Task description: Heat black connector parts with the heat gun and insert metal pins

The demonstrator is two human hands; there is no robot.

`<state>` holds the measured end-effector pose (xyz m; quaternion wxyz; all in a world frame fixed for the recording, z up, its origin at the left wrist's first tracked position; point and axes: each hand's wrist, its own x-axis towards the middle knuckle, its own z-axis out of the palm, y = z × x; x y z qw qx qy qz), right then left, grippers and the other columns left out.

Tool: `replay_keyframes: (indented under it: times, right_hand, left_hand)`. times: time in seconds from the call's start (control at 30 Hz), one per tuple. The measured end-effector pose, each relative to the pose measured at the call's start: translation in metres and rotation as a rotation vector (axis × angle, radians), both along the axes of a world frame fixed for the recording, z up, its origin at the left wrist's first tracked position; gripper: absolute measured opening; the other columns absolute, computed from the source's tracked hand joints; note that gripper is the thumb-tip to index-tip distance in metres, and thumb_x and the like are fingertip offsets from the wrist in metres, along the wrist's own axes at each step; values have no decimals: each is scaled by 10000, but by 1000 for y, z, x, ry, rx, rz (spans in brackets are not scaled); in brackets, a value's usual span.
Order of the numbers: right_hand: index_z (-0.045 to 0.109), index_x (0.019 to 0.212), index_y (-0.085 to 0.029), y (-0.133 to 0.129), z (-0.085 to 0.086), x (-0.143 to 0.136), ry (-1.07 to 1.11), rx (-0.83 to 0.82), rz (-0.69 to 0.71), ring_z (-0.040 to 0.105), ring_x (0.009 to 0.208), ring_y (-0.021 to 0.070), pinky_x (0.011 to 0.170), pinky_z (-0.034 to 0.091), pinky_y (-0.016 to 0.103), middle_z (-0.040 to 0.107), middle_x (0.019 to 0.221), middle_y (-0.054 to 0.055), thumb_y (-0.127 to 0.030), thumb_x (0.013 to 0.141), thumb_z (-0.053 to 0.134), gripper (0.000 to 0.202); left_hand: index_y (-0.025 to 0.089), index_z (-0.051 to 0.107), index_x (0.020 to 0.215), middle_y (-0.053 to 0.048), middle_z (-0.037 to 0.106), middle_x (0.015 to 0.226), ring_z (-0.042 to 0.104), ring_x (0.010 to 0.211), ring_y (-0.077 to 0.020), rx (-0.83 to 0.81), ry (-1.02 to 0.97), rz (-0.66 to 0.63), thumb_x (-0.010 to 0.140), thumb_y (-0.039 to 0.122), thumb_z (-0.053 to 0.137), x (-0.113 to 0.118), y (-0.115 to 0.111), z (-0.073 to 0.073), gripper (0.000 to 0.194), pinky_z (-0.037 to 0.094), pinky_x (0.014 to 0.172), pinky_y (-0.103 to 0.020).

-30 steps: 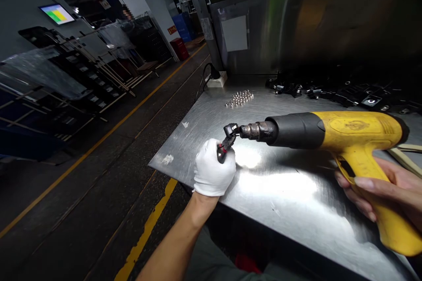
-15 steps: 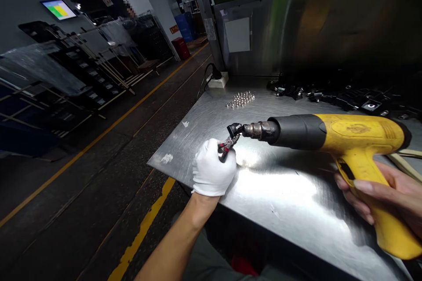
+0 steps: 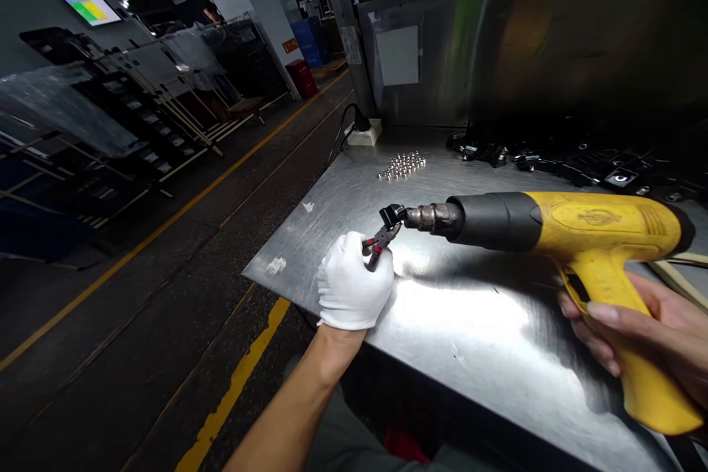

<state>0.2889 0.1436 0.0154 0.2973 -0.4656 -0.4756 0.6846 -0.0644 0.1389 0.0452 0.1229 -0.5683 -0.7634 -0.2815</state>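
White-gloved, my left hand [image 3: 354,282] is closed round the red-and-black handles of small pliers [image 3: 381,237]. A small black part [image 3: 392,216] is at the jaws of the pliers, above the metal table [image 3: 332,199]. Bare, my right hand [image 3: 636,324] grips the handle of a yellow heat gun [image 3: 602,221]. The gun's metal nozzle [image 3: 431,218] points left, right beside the black part; whether they touch I cannot tell. Behind them, several small silver cylinders [image 3: 403,165] stand grouped on the table.
A white power strip [image 3: 366,134] with a black plug sits at the table's back left corner. Black parts [image 3: 580,162] lie along the back right. A cable [image 3: 678,276] is beyond the gun. Racks [image 3: 133,125] stand across the floor at left.
The view has shifted slightly. Both hands keep their holds, and the nozzle remains beside the black part.
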Motion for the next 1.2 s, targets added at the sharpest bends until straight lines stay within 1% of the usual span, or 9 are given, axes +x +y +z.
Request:
replay_keyframes:
  times: [0.4, 0.67, 0.9, 1.2]
  right_hand:
    - [636, 1030, -225, 0, 0, 4, 5, -7, 0, 535, 530, 181, 476, 481, 277, 587, 658, 29, -484, 867, 686, 310]
    - [640, 1032, -220, 0, 0, 3, 4, -11, 12, 544, 532, 185, 471, 491, 280, 593, 661, 31, -485, 853, 704, 326]
    - [633, 1030, -223, -1, 2, 1, -17, 16, 6, 542, 532, 181, 474, 491, 279, 593, 663, 27, -491, 849, 709, 332]
    - [633, 1029, -221, 0, 3, -1, -4, 15, 7, 552, 534, 181, 479, 498, 276, 600, 671, 30, -485, 860, 700, 322]
  left_hand:
    - [238, 436, 743, -25, 559, 722, 530, 677, -205, 5, -9, -1, 795, 244, 610, 1, -1, 1, 181, 335, 630, -337]
    - [252, 392, 735, -26, 547, 707, 511, 658, -217, 17, -29, -4, 793, 236, 613, 0, -1, 1, 229, 323, 614, -350]
    - [252, 402, 740, -33, 557, 722, 531, 670, -231, 3, -3, 16, 788, 252, 612, 0, -1, 1, 216, 320, 615, -354]
    - [249, 416, 741, -32, 570, 725, 544, 682, -224, 1, -11, 10, 796, 242, 610, 1, 0, 1, 201, 359, 624, -354]
